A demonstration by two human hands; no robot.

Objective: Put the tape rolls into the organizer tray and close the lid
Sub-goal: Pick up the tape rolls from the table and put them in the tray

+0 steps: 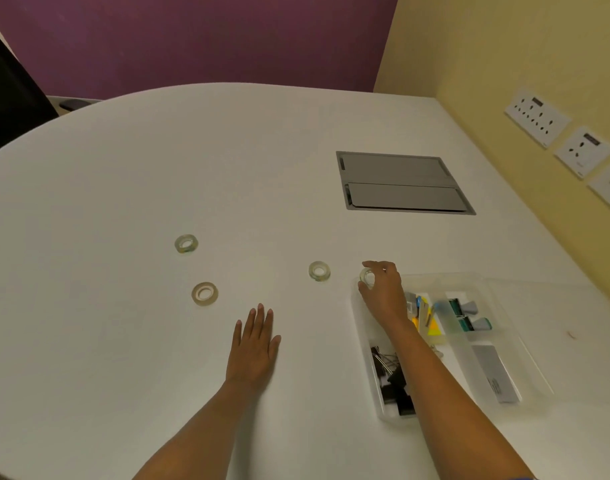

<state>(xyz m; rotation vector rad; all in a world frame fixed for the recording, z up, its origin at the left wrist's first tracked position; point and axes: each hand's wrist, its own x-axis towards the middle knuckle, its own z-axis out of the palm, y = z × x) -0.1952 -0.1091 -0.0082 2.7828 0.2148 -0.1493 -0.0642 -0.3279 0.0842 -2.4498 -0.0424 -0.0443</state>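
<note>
Three clear tape rolls lie flat on the white table: one at the far left (186, 243), one nearer me (204, 293), and one in the middle (319, 270). My right hand (383, 289) grips a fourth tape roll (367, 276) over the far left corner of the clear organizer tray (372, 393). The tray's transparent lid (556, 306) lies open to the right. Spread flat on the table, left of the tray, rests my left hand (255, 341), holding nothing.
The tray holds black binder clips (391, 379), coloured small items (426, 317), highlighters (468, 317) and a grey card (495, 372). A grey cable hatch (400, 183) is set into the table beyond. Wall sockets (539, 117) line the yellow wall at right.
</note>
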